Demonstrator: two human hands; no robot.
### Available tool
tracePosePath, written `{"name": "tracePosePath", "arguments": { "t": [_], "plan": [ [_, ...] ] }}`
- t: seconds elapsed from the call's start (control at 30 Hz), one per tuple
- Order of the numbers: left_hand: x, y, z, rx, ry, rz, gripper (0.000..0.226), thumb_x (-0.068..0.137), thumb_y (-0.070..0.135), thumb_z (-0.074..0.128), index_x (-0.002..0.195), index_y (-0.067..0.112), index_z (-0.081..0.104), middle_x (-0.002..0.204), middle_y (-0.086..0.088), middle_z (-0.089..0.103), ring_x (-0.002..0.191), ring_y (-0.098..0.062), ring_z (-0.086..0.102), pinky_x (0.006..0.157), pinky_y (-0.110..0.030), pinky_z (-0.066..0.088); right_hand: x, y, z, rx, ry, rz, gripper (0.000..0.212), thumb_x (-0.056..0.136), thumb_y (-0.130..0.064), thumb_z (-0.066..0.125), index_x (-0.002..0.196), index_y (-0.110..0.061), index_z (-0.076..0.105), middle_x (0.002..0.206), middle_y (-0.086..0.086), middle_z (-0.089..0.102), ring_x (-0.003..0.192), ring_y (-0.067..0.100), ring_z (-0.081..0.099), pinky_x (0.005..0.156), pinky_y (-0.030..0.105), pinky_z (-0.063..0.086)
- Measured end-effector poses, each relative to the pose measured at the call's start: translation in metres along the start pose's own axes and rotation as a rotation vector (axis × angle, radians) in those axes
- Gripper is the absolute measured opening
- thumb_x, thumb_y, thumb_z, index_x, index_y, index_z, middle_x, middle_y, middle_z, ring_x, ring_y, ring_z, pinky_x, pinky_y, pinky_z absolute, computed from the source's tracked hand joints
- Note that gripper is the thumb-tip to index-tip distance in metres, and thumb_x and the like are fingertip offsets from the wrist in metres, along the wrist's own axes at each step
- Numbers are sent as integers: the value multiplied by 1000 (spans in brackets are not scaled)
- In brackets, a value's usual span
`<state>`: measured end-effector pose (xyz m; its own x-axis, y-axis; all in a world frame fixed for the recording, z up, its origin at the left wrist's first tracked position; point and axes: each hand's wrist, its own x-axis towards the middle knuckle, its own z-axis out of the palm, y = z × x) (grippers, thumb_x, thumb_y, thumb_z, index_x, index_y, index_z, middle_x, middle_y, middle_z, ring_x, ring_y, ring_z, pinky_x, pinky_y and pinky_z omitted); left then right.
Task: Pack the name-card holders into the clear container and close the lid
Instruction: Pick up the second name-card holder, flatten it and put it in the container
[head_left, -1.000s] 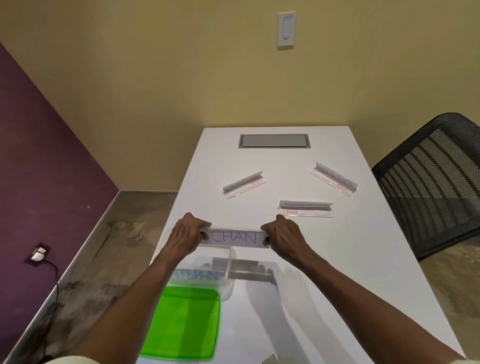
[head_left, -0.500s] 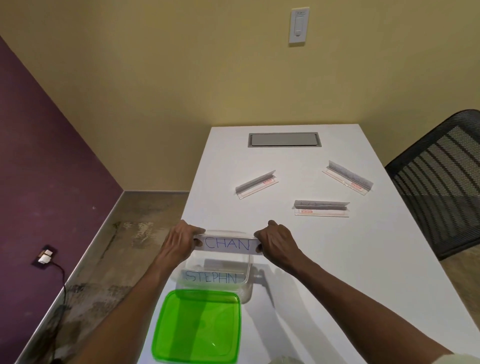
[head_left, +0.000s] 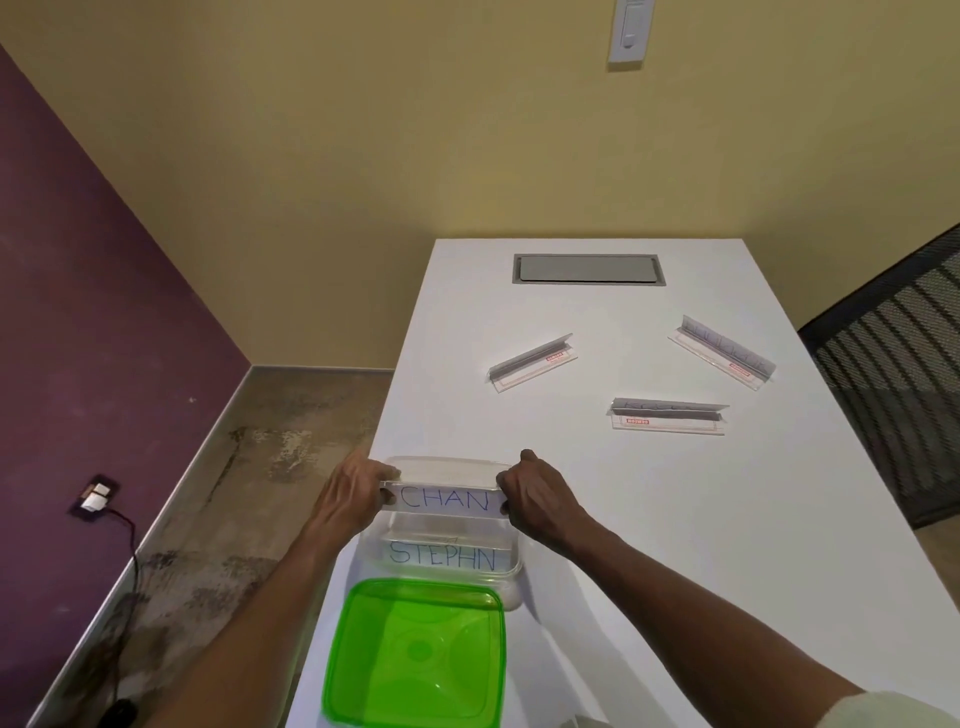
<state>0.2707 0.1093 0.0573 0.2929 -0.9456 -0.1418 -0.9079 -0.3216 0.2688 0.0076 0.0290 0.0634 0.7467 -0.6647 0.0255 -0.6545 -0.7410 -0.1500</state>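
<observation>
Both hands, left (head_left: 353, 493) and right (head_left: 535, 496), pinch the CHAN holder (head_left: 444, 500) by its ends over the container's (head_left: 511, 564) far side; next, lower it in behind STEPHN (head_left: 442, 555)

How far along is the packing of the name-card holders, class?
Done: the STEPHN holder stands inside the clear container. In hand: the left hand and right hand grip the CHAN holder over the container. Left: three holders on the table; the green lid is off.
</observation>
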Motion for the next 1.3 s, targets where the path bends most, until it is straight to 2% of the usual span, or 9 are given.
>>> {"name": "tracePosePath", "arguments": {
  "t": [0.2,0.33,0.57,0.63,0.73,0.83,1.0,1.2,1.3],
  "plan": [
    [8,-3,8,37,-17,22,29,81,16,72,109,19,72,105,-15,63,96,-29,60,80,-32,49,10,-3,11,-14,-23,3,41,36,-2,81,41,-13,42,35,5,43,44,22,47,44,19,15],
    [16,0,11,55,-56,64,23,88,14,61,109,19,71,101,-11,60,92,-29,64,75,-30,48,14,-3,17,2,-31,-72,36,42,8,73,44,-11,42,37,8,42,45,23,46,39,18,32],
    [21,3,21,315,-94,202,18,86,10,58,97,12,71,97,-14,64,81,-30,65,68,-33,52,25,-7,27,-209,-41,-130,52,49,0,77,41,-21,31,31,0,36,43,15,35,43,18,19],
    [21,5,22,350,-86,238,13,75,0,67,85,8,72,84,-16,66,67,-30,65,56,-31,53,29,-10,28,-266,-83,-111,43,48,-3,78,37,-20,40,31,-3,38,42,14,36,43,17,18],
    [20,5,23,391,-47,343,28,41,-7,85,59,7,69,54,-11,60,39,-24,57,34,-23,45,35,-14,33,-320,-205,-90,22,69,-6,68,54,-20,60,50,-2,60,53,17,57,47,22,25],
    [22,5,24,421,-24,376,35,28,-1,87,48,13,62,46,-5,53,33,-18,50,31,-16,34,40,-13,45,-272,-275,-100,32,90,2,39,84,-15,65,84,8,69,78,27,63,49,26,21],
    [24,5,33,417,97,462,28,39,-9,74,48,12,59,45,-7,49,32,-20,47,34,-15,32,45,-14,46,-279,-298,-110,32,91,3,37,87,-17,62,89,6,68,78,26,64,58,27,32],
    [27,0,41,440,215,573,17,50,-6,62,57,9,57,45,-6,49,35,-20,48,33,-19,35,55,-16,52,-257,-348,-118,34,91,6,37,93,-13,64,92,7,68,83,27,64,49,25,20],
    [29,-3,48,442,260,586,24,67,-4,36,62,9,55,46,-5,49,36,-19,48,35,-19,35,57,-18,55,-276,-372,-126,34,91,7,37,95,-12,65,93,7,68,84,27,65,48,26,20]
  ]
}}
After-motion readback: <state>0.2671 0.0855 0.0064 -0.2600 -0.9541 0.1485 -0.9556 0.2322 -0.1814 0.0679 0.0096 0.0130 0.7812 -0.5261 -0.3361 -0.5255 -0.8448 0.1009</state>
